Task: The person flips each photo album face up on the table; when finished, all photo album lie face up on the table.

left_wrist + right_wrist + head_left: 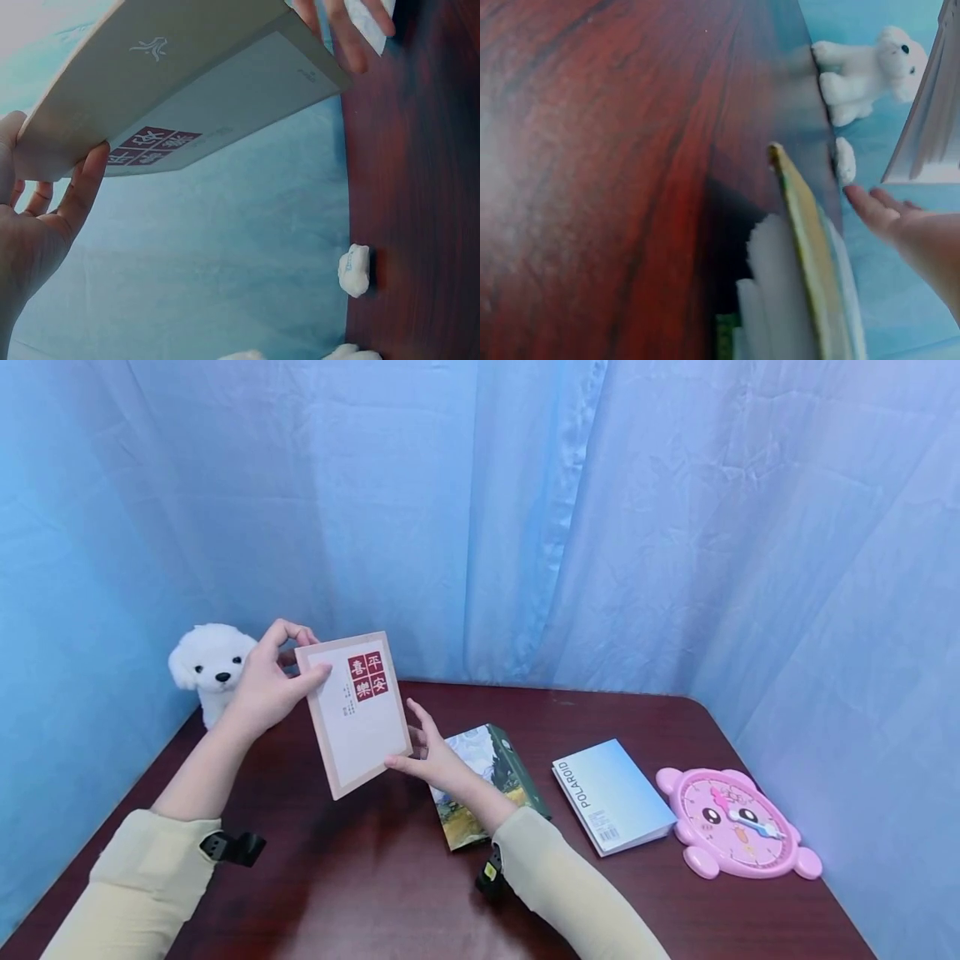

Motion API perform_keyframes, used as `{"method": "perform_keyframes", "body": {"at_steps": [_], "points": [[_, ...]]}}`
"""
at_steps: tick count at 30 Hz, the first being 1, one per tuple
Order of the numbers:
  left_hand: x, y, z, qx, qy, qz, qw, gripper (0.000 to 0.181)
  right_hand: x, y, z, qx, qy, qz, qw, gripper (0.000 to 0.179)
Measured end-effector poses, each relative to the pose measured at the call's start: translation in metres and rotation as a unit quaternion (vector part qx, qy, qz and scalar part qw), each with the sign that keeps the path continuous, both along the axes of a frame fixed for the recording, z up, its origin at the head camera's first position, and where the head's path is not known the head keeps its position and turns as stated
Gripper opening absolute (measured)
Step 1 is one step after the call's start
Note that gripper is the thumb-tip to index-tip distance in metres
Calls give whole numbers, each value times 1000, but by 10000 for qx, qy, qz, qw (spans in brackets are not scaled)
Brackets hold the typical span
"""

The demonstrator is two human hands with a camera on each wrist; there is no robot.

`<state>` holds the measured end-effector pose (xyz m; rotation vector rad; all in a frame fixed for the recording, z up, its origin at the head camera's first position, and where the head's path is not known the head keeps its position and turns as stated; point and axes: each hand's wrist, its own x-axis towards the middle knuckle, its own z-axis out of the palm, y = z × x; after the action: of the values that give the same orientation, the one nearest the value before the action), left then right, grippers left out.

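Note:
Both hands hold up a beige-bordered book (363,743) with a white panel and red blocks of Chinese characters, tilted above the table. My left hand (266,685) grips its upper left edge, thumb on the front and fingers behind. At the lower right corner, the thumb of my right hand (435,760) lies on the front while its other fingers reach past the edge. The beige spine with a white mark shows on the book (165,67) in the left wrist view. Pages of the book (937,120) show in the right wrist view.
Behind the left hand sits a white plush dog (213,660). A painted-cover book (465,827) lies under the right forearm. Farther right are a pale blue Polaroid album (618,793) and a pink toy clock (735,852). Blue curtains (450,527) surround the dark table (360,893).

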<state>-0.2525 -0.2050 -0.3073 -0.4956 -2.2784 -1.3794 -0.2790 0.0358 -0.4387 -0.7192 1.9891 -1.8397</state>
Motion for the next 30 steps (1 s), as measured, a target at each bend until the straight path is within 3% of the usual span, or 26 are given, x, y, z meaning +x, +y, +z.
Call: {"method": "perform_keyframes", "body": {"at_steps": [4,16,20,24,28,30], "points": [[1,1,0,120,-46,-144,9998,30,0,-1,-4,-385,-493,18,9980,92],[3,-2,1,376,3,-340,9987,30,-1,0,-12,-736,-814,247,9937,96],[5,-4,0,447,-81,-351,9984,30,0,1,-11,-683,-365,42,9970,89],[3,-7,-3,535,-162,-335,9979,30,0,2,-9,-239,293,-298,9988,81],[-1,-13,-9,584,-187,-240,9978,31,9,5,7,175,691,-320,9969,77],[-2,-16,-11,620,-228,-234,9975,31,9,6,5,258,812,-289,9959,76]]}}
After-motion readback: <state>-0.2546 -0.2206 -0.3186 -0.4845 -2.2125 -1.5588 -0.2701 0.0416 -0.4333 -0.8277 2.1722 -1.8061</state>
